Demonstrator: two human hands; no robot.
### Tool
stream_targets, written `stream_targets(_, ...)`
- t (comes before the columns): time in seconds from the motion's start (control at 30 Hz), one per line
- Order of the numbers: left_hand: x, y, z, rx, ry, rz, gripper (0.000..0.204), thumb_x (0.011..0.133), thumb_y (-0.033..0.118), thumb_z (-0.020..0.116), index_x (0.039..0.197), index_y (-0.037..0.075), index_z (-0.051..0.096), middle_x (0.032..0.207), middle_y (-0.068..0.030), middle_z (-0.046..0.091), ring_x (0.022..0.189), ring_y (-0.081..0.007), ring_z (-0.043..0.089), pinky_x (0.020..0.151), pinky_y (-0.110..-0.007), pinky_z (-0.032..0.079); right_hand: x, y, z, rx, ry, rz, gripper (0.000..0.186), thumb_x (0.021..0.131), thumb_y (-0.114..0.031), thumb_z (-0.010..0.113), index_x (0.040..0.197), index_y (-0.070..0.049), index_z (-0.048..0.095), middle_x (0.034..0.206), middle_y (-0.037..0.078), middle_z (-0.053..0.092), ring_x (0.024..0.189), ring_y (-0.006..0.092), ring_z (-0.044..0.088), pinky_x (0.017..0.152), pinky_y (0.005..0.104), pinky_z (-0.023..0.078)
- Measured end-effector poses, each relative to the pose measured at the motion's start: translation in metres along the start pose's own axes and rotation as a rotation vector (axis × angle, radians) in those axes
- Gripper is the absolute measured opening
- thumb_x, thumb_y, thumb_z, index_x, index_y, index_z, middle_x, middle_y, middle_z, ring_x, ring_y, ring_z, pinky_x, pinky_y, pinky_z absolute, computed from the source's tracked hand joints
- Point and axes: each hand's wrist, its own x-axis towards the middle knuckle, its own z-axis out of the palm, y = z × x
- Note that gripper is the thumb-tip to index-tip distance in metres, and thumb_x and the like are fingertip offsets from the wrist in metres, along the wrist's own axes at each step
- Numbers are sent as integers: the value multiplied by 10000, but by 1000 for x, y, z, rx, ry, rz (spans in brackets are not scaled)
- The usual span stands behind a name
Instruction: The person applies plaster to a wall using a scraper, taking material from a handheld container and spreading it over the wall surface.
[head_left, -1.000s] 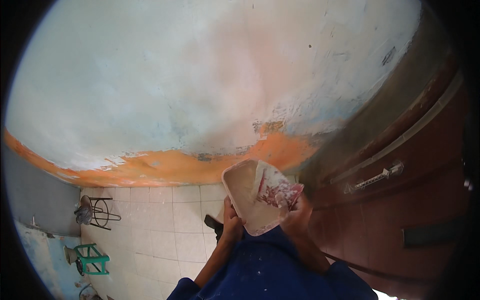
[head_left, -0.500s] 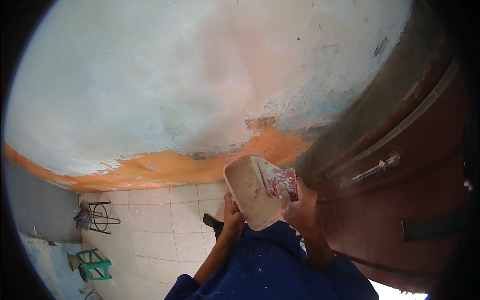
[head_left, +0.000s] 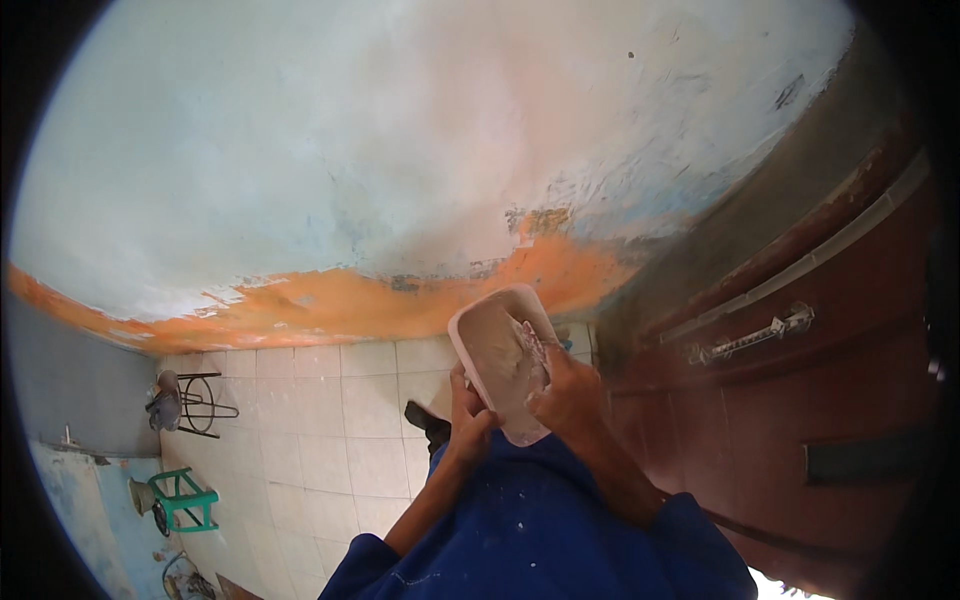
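Observation:
In front of my body I hold a pale pink rectangular tub (head_left: 463, 338) with wet beige putty (head_left: 495, 350) inside. My left hand (head_left: 470, 415) is closed on its left side near the bottom corner. My right hand (head_left: 570, 393) is wrapped round a red putty scraper (head_left: 533, 345) smeared with white. The scraper now stands edge-on inside the tub, its blade at the putty; the blade's lower edge is hard to make out.
Ahead rises a patchy whitish wall (head_left: 300, 150) with an orange band (head_left: 330, 305) low down. A dark red door (head_left: 740, 420) with a handle (head_left: 755, 337) is at right. On the tiled floor (head_left: 310, 400) at left stand a black stool (head_left: 203, 404) and a green stool (head_left: 190, 502).
My right hand has moved left and slightly up, turning the scraper from flat over the tub's right rim to edge-on in the putty. The tub has risen slightly in view.

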Motion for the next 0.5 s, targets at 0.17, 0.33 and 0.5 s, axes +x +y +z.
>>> stream_targets(0.17,3,11,6,-141,87,-38,922,510,45,482,1352,80,110,1280,-179,371,1219,-308,389,998,-394,367,1,-1,-10,199,135,-36,249,646,-60,624,879,3,561,711,182,590,620,363,590,579,412,487)
stream_targets(0.33,3,3,5,-47,94,-62,922,518,16,486,1352,87,100,1262,-202,385,1194,-316,415,954,-379,410,-1,0,-11,-65,48,-79,273,633,-51,624,894,3,560,739,179,593,646,353,597,574,423,486)
stream_targets(0.5,0,3,11,57,67,-6,908,546,-2,495,1353,81,88,1248,-218,394,1180,-302,424,956,-370,399,-18,4,-3,6,-90,40,300,631,-58,617,916,1,548,790,188,591,726,352,603,613,432,489)
